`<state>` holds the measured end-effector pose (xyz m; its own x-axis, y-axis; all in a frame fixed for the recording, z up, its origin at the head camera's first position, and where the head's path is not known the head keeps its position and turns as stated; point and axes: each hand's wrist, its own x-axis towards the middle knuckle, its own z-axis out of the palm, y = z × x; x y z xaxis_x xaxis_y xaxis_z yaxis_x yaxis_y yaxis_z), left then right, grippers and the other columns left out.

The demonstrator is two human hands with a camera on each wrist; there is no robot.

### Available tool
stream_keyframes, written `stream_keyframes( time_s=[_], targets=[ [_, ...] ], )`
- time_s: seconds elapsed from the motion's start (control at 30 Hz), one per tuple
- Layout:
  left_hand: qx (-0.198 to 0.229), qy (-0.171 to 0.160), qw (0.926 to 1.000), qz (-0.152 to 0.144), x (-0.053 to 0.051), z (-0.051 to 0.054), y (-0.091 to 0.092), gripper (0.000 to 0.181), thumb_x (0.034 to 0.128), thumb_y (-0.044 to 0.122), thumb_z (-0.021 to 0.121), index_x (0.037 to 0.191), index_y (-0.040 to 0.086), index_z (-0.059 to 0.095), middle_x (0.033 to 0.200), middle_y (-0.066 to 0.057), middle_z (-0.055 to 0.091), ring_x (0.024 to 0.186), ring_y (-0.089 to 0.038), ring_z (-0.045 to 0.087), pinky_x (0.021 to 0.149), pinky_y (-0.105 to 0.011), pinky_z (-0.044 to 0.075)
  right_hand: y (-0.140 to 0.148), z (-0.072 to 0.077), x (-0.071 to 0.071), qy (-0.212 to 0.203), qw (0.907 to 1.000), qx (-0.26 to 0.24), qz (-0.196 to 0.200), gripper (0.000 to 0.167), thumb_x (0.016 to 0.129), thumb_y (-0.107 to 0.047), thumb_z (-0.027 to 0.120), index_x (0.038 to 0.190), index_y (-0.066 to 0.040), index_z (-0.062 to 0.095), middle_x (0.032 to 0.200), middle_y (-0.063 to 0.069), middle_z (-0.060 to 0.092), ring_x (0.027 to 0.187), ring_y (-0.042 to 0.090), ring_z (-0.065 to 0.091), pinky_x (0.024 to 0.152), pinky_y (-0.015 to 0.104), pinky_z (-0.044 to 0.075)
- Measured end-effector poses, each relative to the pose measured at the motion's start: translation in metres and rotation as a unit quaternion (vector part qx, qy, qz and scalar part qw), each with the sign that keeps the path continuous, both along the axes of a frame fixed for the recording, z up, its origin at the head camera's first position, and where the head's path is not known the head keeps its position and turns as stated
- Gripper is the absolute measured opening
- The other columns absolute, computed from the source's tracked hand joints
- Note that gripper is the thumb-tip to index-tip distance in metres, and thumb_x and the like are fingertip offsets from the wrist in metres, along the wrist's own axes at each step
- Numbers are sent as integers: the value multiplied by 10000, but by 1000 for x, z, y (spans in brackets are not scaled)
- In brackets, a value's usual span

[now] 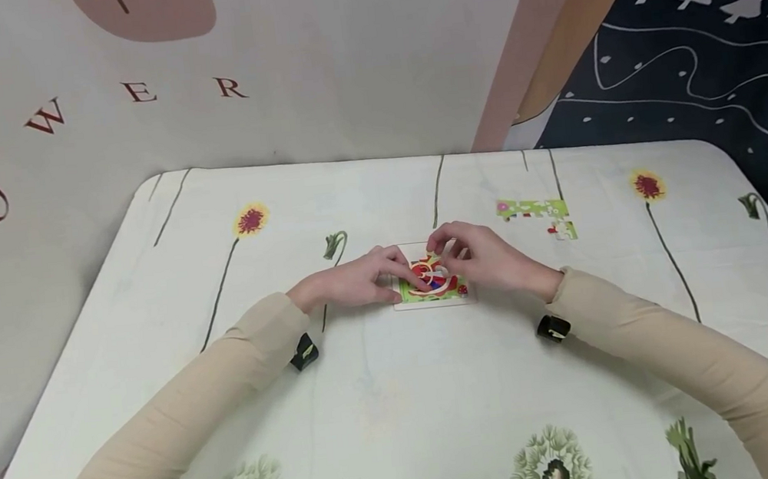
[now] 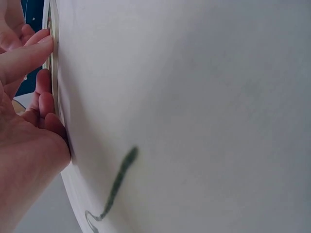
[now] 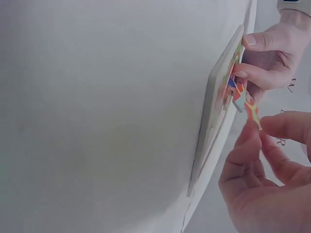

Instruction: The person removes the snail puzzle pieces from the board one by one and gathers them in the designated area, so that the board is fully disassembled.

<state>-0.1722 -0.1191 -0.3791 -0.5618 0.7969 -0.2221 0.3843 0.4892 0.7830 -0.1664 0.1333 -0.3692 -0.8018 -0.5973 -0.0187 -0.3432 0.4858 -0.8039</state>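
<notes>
A small jigsaw puzzle [image 1: 457, 291] with a red, green and blue picture lies in a thin pale tray [image 3: 204, 126] at the middle of the table. My left hand [image 1: 367, 276] comes in from the left, its index finger reaching onto the picture and its thumb at the tray's near left edge. In the right wrist view, my right hand [image 3: 262, 170] pinches a red and yellow puzzle piece [image 3: 252, 111] between thumb and index finger. That piece stands tilted above the tray, by several raised pieces [image 3: 238, 97] near the left fingertip. Fingers partly hide the picture.
Joined green puzzle pieces [image 1: 534, 208] lie behind and right of the tray, with another green piece [image 1: 564, 231] just in front of them. The white tablecloth [image 1: 385, 393] is printed with flowers. A wall stands beyond the table's back edge.
</notes>
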Motion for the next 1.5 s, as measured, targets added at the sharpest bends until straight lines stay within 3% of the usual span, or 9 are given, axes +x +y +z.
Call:
stream_keyframes(
  time_s=[0.27, 0.73, 1.13, 1.5],
  targets=[
    [8, -50, 10000, 21, 0, -1, 0, 347, 956, 22, 664, 1288, 91, 734, 1154, -50, 529, 1178, -266, 414, 1020, -416, 326, 2, 0, 0, -19, 9994, -171, -284, 88, 967, 22, 629, 1041, -1, 670, 1004, 121, 677, 874, 240, 647, 715, 291, 496],
    [-46, -136, 9999, 31, 0, 0, 1, 369, 950, 1, 652, 1295, 104, 733, 1172, -57, 515, 1197, -274, 404, 1024, -421, 324, 15, 2, 0, -361, 9977, -193, -548, 104, 948, 44, 619, 1011, -14, 677, 952, 93, 677, 870, 235, 619, 721, 278, 474],
    [2, -116, 9999, -13, 1, 1, 1, 361, 949, -1, 649, 1289, 88, 730, 1168, -56, 518, 1159, -265, 401, 995, -397, 327, 30, 5, -2, -345, 9957, -432, -743, 86, 945, 39, 629, 1003, 12, 686, 938, 109, 683, 836, 185, 623, 699, 249, 467],
    [-42, -113, 9999, 38, 2, 1, 1, 353, 959, -3, 648, 1290, 91, 728, 1185, -53, 522, 1160, -259, 396, 993, -387, 342, 51, 13, -4, -205, 9954, -278, -898, 91, 941, 33, 641, 1013, 32, 697, 971, 110, 649, 881, 155, 588, 794, 207, 476]
  ],
)
